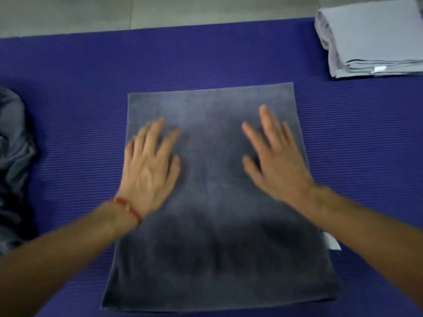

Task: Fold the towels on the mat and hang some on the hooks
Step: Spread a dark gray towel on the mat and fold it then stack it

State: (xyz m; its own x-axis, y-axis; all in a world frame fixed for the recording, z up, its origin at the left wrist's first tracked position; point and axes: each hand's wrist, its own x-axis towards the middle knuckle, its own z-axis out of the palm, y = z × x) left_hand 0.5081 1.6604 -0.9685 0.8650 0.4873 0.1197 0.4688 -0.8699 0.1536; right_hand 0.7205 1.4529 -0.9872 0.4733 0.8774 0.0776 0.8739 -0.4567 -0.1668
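Note:
A dark grey towel [212, 225] lies flat and folded into a rectangle on the purple mat [80, 76]. My left hand [150, 165] rests flat on the towel's left half, fingers spread, with a red thread at the wrist. On the towel's right half my right hand [274, 161] lies palm down, its fingers straight and spread. Both hands are blurred. A white label [333, 243] pokes out from under the towel's right edge.
A stack of folded pale grey towels [375, 37] sits at the mat's far right corner. A crumpled grey cloth [13, 161] lies at the left edge. Beyond the mat is grey floor [160, 10]. No hooks are in view.

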